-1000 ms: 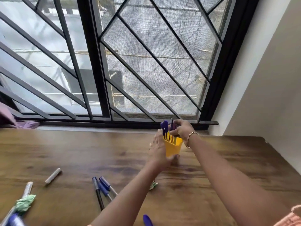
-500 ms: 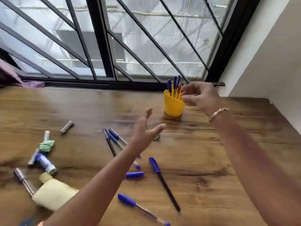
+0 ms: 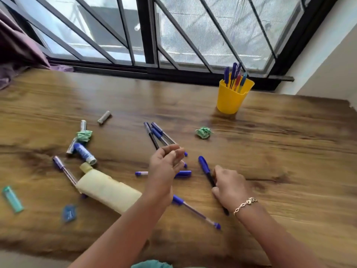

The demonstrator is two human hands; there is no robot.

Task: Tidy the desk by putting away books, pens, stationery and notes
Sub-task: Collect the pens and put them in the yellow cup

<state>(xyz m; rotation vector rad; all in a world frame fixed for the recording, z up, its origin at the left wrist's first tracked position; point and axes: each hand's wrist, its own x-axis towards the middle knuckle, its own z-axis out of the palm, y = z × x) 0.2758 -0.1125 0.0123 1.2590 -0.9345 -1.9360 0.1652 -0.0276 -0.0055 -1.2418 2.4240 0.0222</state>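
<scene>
Desk [image 3: 289,151] of dark wood runs wall to wall here, its far edge hard against the barred window [image 3: 146,35] and its right end meeting the white wall [image 3: 328,55]. Open wood stretches across the right half. The clutter keeps left and centre. A pale yellow pouch [image 3: 108,190] lies near the front edge. The yellow cup [image 3: 231,97] stands upright by the sill with pens bunched inside. Three pens [image 3: 156,134] lie side by side mid-desk, and a long clear pen [image 3: 195,211] lies between the forearms. A crumpled green paper ball [image 3: 203,132] sits apart, and there is a loose blue cap [image 3: 183,173].

Half a second ago both hands were up by the cup; they have since dropped back toward the front, leaving the cup alone.

The right hand [image 3: 229,182] rests knuckles-up on the wood, its fingers curled round the black pen with the blue cap [image 3: 204,167], which lies flat. The left hand [image 3: 166,163] hangs just above the near ends of the three pens. Its palm is turned inward and its fingers are loosely bent. It is blurred, and holds nothing I can see.
</scene>
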